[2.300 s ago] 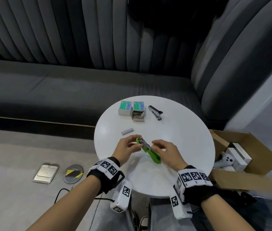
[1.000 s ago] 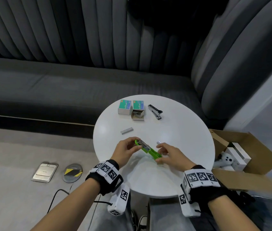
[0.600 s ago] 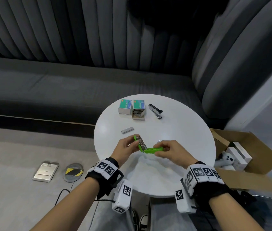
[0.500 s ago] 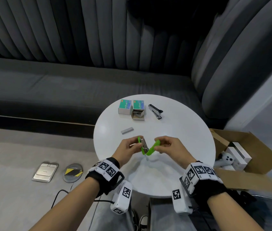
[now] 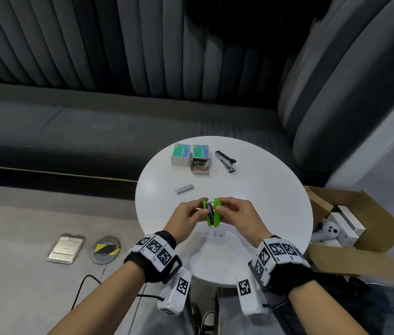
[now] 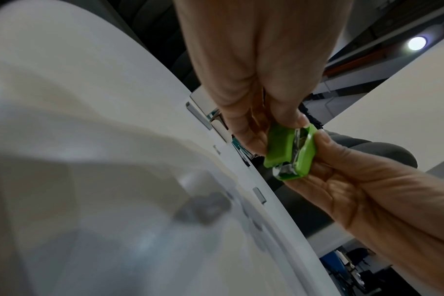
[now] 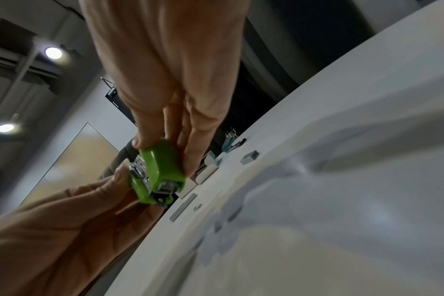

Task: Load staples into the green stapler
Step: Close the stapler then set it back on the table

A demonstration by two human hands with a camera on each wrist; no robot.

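Both grips pinch green stapler (image 5: 211,212), left hand (image 5: 186,217) and right hand (image 5: 239,217), above desk (image 5: 263,189) near edge, halves nearly closed. I judge closing step; next: squeeze shut. Spare staple strip (image 5: 184,189) at 11 o'clock.

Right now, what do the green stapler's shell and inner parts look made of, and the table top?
Green stapler: the shell looks like moulded plastic, evenly bright green with a soft sheen; the parts inside look like shiny silver metal. Table: smooth, glossy white top that mirrors light and shadows; probably laminate or painted, but I cannot tell which.
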